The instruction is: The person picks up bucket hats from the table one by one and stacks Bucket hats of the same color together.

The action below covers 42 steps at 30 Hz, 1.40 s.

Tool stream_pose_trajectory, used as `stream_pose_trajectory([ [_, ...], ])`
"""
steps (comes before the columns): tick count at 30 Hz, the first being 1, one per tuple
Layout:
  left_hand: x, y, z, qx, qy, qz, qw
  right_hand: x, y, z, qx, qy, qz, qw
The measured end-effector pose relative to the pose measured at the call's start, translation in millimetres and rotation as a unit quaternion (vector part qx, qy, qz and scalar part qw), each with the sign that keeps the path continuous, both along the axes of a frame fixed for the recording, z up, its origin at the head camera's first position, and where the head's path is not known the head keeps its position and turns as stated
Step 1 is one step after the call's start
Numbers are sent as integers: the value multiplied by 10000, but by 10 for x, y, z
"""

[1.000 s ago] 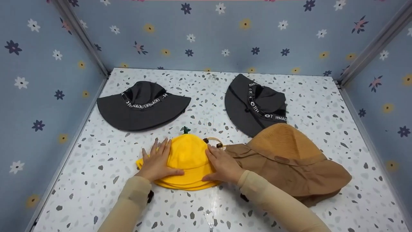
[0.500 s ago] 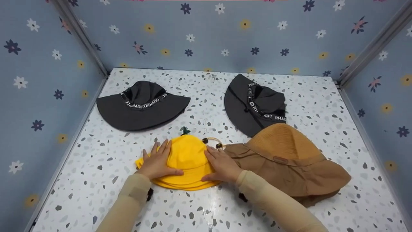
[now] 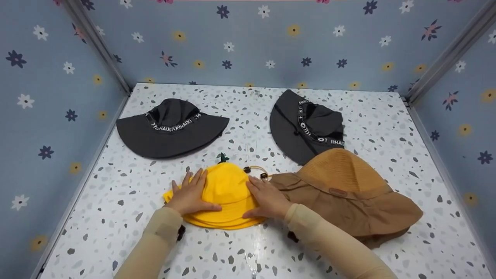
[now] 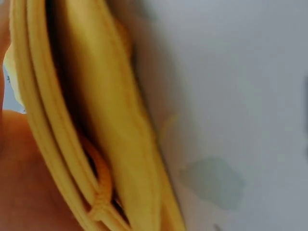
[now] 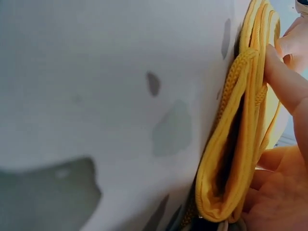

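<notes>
A yellow bucket hat [image 3: 226, 184] with a green leaf-like tip lies flat near the front of the table, its brim in layered folds. My left hand [image 3: 190, 197] rests on its left side, fingers spread and thumb pointing inward along the brim. On the other side my right hand [image 3: 269, 199] presses the hat with extended fingers. In the left wrist view, stacked yellow brim edges [image 4: 110, 110] and a cord stand beside my palm. The right wrist view shows the folded brim [image 5: 226, 178] and its braided cord [image 5: 236, 72] next to my fingers.
A brown wide-brimmed hat [image 3: 348, 209] lies just right of my right hand. Behind are two dark grey hats, one at left [image 3: 166, 139] and one at right [image 3: 286, 131], the latter close to the brown hat. Flower-patterned walls [image 3: 255, 46] enclose the speckled table [image 3: 116, 232].
</notes>
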State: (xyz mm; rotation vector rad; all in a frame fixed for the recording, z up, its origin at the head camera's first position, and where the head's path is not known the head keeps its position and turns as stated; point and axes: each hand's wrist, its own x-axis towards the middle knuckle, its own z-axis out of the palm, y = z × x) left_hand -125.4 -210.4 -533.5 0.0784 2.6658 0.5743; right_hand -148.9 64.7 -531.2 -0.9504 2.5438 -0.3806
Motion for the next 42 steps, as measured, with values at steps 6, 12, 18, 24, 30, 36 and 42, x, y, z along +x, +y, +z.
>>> stream_pose_trajectory([
  [6,-40,29,88,-49,-228,-50,9997,-43,11,89,-172,-405,-170,9989],
  [12,-62,52,206,60,-408,-53,9991,-85,27,203,-504,-961,-440,9931],
  [18,-111,91,329,98,-533,-121,9985,-148,89,363,-982,-1338,-519,9848],
  [24,-191,185,469,183,-316,-187,9992,-317,243,516,-1563,-1424,-768,9744],
  [30,-322,390,560,613,564,33,9965,-567,530,709,-2184,-1056,-1488,9586],
  [36,-441,640,660,2332,591,629,9686,-832,888,877,-2761,-950,-2592,9206],
  [42,-589,908,642,3994,148,1324,9070,-1072,1261,935,-2807,-631,-3258,9006],
])
